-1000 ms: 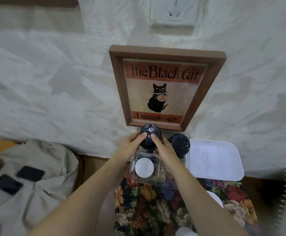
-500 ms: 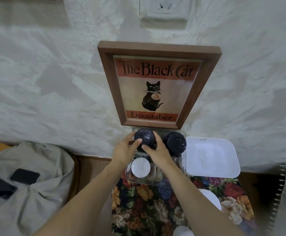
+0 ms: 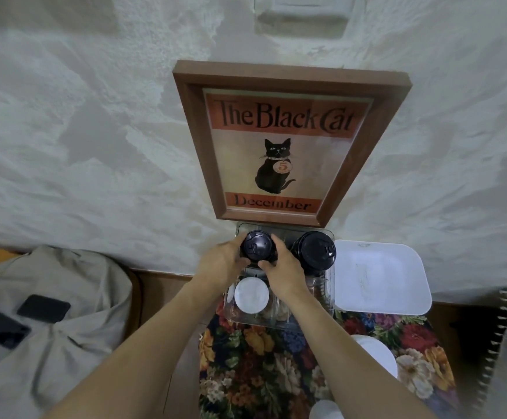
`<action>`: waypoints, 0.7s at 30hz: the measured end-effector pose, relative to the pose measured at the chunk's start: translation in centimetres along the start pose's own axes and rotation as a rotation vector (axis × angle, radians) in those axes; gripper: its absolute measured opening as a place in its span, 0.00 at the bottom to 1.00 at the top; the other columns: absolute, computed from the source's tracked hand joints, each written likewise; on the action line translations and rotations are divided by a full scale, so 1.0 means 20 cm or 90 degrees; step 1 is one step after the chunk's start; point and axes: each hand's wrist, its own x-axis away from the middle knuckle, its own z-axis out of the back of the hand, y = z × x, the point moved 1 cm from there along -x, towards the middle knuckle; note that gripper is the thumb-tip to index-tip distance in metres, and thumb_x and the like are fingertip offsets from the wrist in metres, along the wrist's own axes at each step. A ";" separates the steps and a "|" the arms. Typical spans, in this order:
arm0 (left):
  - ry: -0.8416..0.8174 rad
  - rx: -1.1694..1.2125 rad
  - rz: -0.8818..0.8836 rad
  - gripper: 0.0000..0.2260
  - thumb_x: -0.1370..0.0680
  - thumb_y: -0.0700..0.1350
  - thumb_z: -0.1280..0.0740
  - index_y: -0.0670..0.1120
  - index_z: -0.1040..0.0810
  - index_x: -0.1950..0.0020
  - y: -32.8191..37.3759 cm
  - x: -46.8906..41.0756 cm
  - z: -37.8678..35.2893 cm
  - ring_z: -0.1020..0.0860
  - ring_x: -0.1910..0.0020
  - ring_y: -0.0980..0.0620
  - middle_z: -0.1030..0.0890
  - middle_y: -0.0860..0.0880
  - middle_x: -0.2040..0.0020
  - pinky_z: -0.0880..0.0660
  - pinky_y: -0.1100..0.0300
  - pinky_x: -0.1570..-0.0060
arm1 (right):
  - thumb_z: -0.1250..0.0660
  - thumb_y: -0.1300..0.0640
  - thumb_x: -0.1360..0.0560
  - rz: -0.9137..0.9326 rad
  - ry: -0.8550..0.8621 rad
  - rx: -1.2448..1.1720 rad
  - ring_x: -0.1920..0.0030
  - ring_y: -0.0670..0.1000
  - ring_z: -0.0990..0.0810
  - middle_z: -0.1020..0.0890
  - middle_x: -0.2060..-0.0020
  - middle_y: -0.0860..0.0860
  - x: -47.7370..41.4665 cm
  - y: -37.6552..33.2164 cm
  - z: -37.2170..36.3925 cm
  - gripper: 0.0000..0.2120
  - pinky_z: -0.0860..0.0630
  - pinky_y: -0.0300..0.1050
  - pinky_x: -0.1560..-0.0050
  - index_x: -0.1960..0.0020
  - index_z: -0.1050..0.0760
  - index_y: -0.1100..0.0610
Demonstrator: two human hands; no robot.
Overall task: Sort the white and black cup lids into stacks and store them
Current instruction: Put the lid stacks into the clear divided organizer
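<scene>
Off to the left a grey cloth [image 3: 64,343] lies crumpled with two phones [image 3: 43,308] on it. The left hand [image 3: 222,261] and right hand [image 3: 284,272] are both clamped round a black stack [image 3: 256,247] of lids, one on each side, at the far left corner of the clear box [image 3: 326,297]. Whether it rests on the bottom I cannot tell. Nearer to the person a white stack [image 3: 251,295] sits in the box. A second black stack [image 3: 314,252] stands in the far right corner. A white tray [image 3: 379,276] lies just beside the box on the right.
</scene>
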 end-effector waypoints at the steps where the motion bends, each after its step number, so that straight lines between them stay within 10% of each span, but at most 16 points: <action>1: 0.003 -0.024 0.000 0.27 0.18 0.46 0.31 0.52 0.35 0.20 0.00 0.00 0.00 0.18 0.45 0.41 0.16 0.43 0.42 0.25 0.55 0.52 | 0.30 0.56 0.19 0.001 0.000 0.014 0.32 0.55 0.23 0.22 0.30 0.52 0.00 0.00 0.00 0.34 0.27 0.54 0.30 0.18 0.42 0.45; 21: 0.129 -0.039 -0.050 0.28 0.19 0.54 0.30 0.48 0.31 0.20 -0.08 -0.01 -0.15 0.25 0.35 0.41 0.25 0.49 0.26 0.23 0.48 0.40 | 0.34 0.57 0.17 0.083 0.092 0.073 0.26 0.54 0.28 0.30 0.23 0.50 0.03 0.03 -0.03 0.29 0.29 0.52 0.28 0.18 0.39 0.49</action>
